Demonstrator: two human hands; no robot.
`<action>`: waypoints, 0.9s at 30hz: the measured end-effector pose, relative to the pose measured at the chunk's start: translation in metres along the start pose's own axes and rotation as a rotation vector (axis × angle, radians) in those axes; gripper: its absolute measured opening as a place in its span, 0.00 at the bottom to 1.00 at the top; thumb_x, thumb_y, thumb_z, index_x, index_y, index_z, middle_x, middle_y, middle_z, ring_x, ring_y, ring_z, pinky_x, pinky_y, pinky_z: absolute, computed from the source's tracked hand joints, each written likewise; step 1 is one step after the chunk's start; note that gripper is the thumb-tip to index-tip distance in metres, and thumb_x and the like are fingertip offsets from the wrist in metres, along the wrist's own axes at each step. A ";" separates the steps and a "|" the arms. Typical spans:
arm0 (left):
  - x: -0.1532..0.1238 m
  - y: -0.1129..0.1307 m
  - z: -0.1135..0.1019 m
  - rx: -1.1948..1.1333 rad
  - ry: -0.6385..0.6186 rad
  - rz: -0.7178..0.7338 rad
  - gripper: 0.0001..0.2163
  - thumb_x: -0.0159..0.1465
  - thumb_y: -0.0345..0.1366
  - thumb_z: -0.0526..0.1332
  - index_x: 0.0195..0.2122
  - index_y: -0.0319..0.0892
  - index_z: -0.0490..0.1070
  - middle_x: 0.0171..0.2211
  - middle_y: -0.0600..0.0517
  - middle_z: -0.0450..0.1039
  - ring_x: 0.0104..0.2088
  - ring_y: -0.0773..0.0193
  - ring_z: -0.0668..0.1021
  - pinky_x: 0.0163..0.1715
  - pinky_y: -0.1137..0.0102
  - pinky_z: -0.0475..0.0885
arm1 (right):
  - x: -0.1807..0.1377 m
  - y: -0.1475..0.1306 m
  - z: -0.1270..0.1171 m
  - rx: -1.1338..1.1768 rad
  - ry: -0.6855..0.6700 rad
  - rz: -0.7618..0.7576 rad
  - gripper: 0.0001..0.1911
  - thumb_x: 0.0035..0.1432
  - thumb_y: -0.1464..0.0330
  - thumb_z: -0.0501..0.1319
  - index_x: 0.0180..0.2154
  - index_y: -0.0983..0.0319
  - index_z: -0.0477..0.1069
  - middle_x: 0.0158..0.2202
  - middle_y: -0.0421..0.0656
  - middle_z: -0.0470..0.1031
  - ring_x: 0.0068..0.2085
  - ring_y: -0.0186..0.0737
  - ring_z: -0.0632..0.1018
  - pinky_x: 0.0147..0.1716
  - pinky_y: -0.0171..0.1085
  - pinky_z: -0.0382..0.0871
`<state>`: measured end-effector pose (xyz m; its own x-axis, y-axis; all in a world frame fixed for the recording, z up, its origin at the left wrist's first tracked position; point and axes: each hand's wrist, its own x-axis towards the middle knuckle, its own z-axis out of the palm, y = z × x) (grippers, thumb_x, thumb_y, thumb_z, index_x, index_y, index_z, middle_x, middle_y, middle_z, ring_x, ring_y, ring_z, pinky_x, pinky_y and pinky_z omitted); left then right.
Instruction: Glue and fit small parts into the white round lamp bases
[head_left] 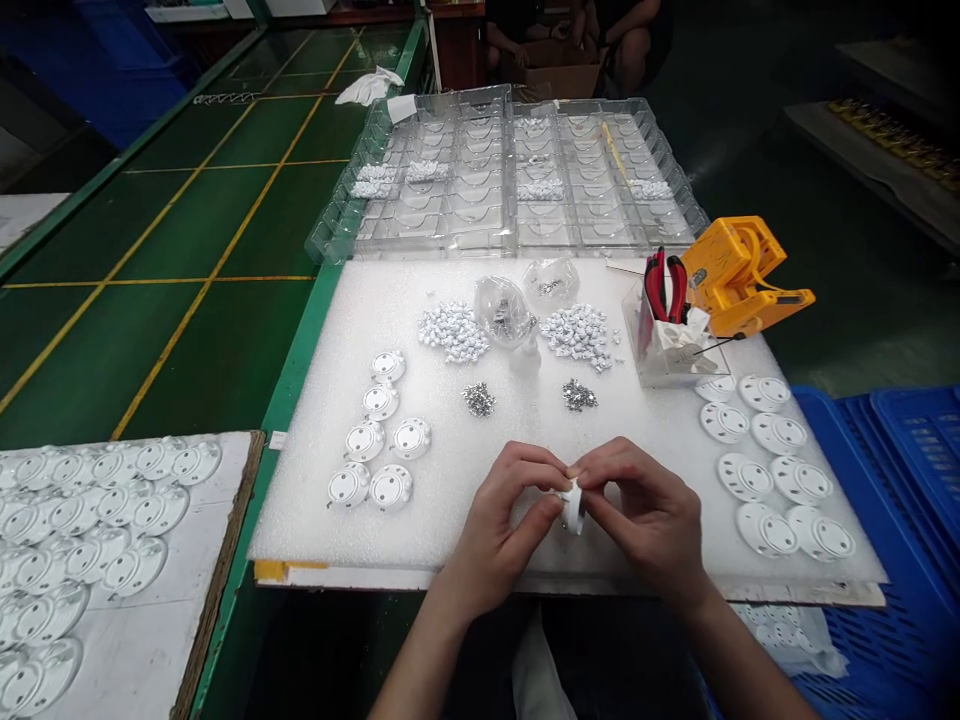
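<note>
Above the front part of the white foam sheet (450,540), a small white round part (574,512) is held on edge between both hands. My left hand (510,520) pinches its left side with thumb and fingers. The fingertips of my right hand (649,510) press on its top and right side. Whatever small piece may sit under the fingertips is hidden. Ahead of the hands lie two little heaps of shiny metal bits (478,400) and two larger piles of small white pieces (454,332). Similar white round parts stand in groups at left (391,487) and right (801,480).
A clear box (682,360) holding red-handled pliers (664,285) stands by a yellow tape dispenser (739,275). Clear bags (501,310) lie mid-sheet, with clear compartment trays (480,215) behind. A green conveyor (172,250) runs at left, blue crates (885,500) at right. People (570,30) sit beyond.
</note>
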<state>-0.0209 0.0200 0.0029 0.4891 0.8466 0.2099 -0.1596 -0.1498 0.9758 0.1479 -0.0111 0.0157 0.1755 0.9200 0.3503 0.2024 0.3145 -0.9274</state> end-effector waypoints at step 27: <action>-0.006 -0.009 0.011 -0.193 0.100 0.030 0.14 0.64 0.40 0.71 0.48 0.45 0.70 0.53 0.43 0.76 0.46 0.56 0.84 0.48 0.58 0.79 | 0.057 -0.005 -0.007 -0.249 -0.084 0.169 0.06 0.64 0.64 0.64 0.42 0.58 0.74 0.34 0.40 0.76 0.27 0.34 0.73 0.29 0.37 0.69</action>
<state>-0.0126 0.0107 -0.0061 0.3960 0.8909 0.2226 -0.3391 -0.0834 0.9370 0.1641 0.0384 0.0413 0.1490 0.9737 0.1723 0.4090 0.0980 -0.9073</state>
